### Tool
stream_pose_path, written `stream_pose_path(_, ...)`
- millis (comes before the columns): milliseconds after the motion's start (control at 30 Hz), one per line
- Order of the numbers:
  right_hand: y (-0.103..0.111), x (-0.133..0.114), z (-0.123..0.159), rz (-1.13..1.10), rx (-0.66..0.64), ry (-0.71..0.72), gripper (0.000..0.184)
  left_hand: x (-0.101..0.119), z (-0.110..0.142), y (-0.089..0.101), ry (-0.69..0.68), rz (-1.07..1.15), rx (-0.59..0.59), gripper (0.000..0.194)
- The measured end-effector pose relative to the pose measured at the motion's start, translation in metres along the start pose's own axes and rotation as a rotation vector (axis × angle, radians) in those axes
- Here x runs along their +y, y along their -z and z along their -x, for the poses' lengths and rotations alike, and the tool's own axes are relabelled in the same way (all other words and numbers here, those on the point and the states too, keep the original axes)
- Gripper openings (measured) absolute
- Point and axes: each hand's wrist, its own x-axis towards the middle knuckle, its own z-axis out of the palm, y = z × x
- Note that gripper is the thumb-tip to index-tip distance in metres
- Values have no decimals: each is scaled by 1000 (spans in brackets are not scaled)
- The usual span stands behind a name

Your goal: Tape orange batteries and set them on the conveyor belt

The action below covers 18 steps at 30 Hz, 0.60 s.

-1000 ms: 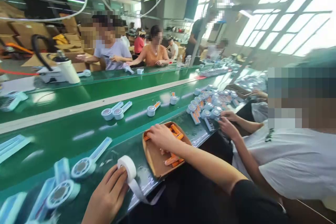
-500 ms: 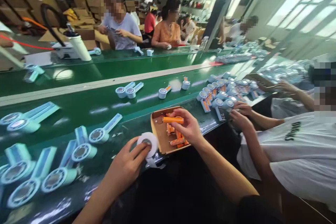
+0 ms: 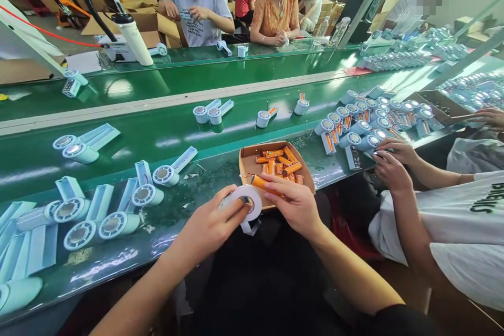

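My left hand (image 3: 214,220) is closed round a roll of white tape (image 3: 254,201), with fingertips through its core and a loose end of tape hanging below. In my right hand (image 3: 297,202) is an orange cylindrical battery (image 3: 260,182), pinched between thumb and fingers right beside the roll. A thin wire shows at the battery's left end. Just behind both hands sits a shallow cardboard box (image 3: 247,160), holding several more orange batteries (image 3: 291,155). Part of the box's near side is hidden by my right hand.
Light-blue fan housings (image 3: 118,224) lie along the bench to the left, and a few stand on the green conveyor (image 3: 165,139). At the right, a co-worker's hands (image 3: 394,165) handle housings beside a large cluster (image 3: 366,115). More people sit across the line.
My right hand has drawn the battery from over the box toward the tape roll. The view has shifted, so the bench appears further right and more of the box's contents show.
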Motion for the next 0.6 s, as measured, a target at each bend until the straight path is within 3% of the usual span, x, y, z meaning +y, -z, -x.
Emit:
stream_pose_path(233,4,0,2,42,-130,181,35,2,-6,4,-113,-112,40,31)
stream_pose_path(300,7,1,5,-30,-187,161,36,0,-7,8,-123,-148,40,28)
stream_pose_path(400,13,2,6,-239,-210,-72,39,-4,-9,14,-149,-203,32,27)
stream_pose_path(467,20,3,-2,-349,-271,-278,51,-6,-11,17,-191,-231,31,28)
stream_pose_path(600,35,6,-28,-396,-569,-533,56,-8,-19,20,-297,-219,2,27)
